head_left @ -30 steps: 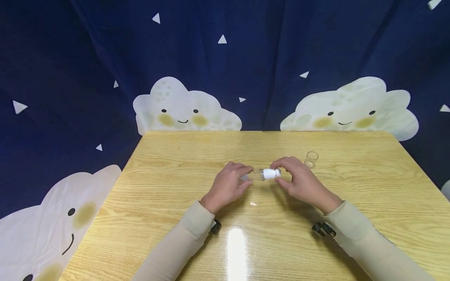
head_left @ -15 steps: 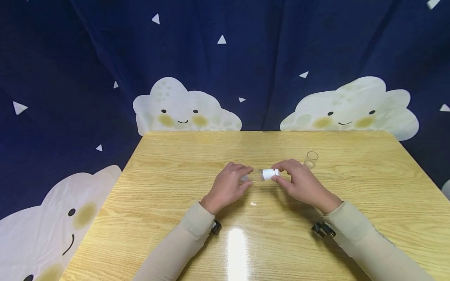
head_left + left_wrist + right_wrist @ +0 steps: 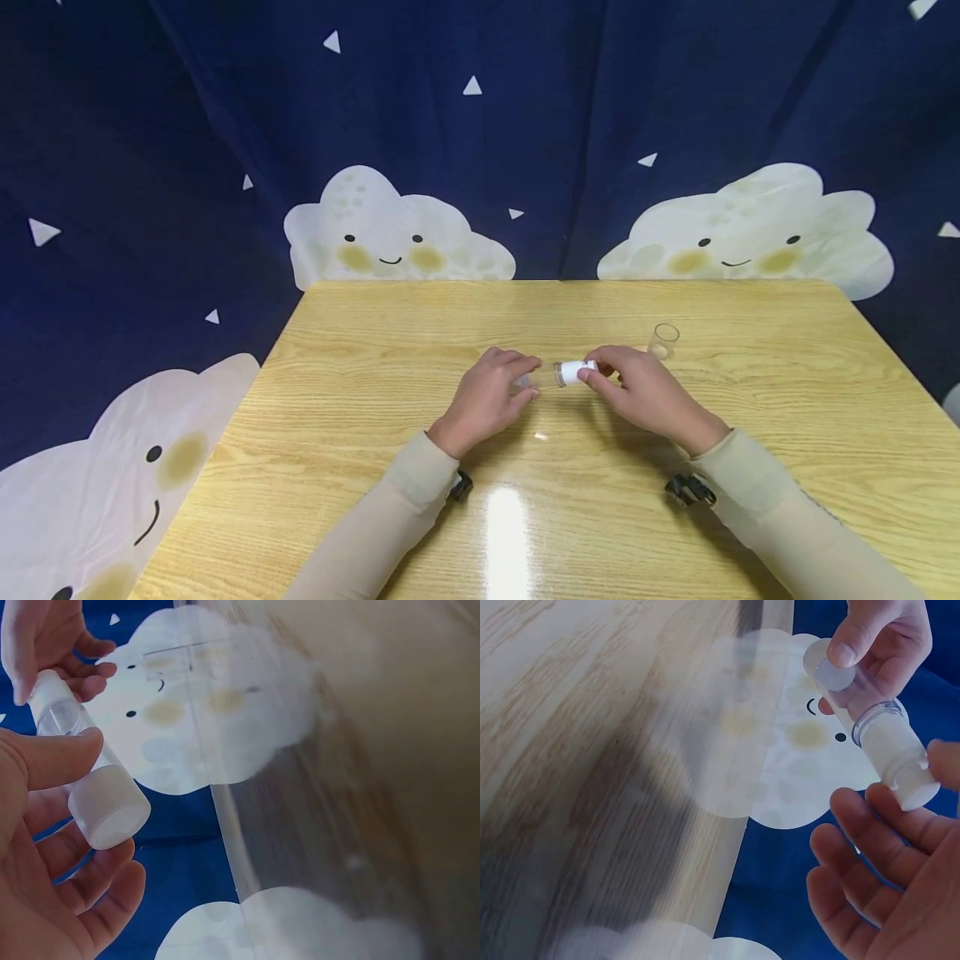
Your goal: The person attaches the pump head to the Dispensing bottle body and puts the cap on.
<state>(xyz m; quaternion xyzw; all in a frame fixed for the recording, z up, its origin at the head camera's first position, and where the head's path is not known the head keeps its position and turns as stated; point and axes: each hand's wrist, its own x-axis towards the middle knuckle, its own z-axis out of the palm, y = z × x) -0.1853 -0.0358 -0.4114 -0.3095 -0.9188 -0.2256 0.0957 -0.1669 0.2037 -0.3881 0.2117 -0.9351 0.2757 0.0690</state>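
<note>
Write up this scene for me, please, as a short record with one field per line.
Left hand: grips the clear bottle near one end
Right hand: pinches the white top at the other end
Bottle pose: held sideways between the hands
Top's fit: at the bottle's end; how tightly cannot be told
Loose item: clear cup-shaped cap, standing beyond the right hand
Surface: wood-grain table
Backdrop: navy cloth with smiling clouds and white triangles

bottle point(image 3: 567, 373) partly hidden by left hand point(image 3: 483, 396), sleeves point(image 3: 375, 521) cut off
</note>
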